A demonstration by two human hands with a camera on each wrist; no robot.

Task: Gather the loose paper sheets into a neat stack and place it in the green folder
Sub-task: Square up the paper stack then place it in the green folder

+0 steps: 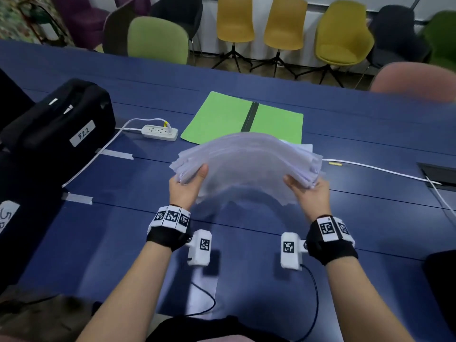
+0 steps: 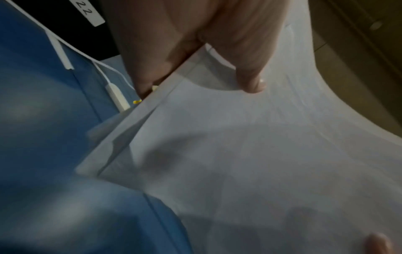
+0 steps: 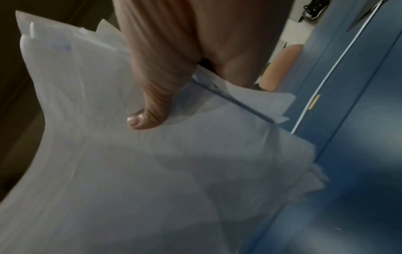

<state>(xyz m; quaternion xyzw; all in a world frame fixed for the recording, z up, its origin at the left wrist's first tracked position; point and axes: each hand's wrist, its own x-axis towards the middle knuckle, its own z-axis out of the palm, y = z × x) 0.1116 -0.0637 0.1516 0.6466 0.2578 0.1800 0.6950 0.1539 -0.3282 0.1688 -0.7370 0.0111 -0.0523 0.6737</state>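
Paper sheets (image 1: 244, 164) hang in the air above the blue counter (image 1: 345, 218), bowed upward in an arch between the two hands. The left hand (image 1: 183, 187) pinches one end, thumb on top; the right hand (image 1: 309, 192) pinches the other end the same way. The edges are fanned and uneven at both grips. Beyond the grips the green folder (image 1: 222, 119) lies open flat, with a white power strip (image 1: 160, 132) to the left of it.

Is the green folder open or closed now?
Open. The folder lies flat on the table, both green halves spread beside its dark spine.
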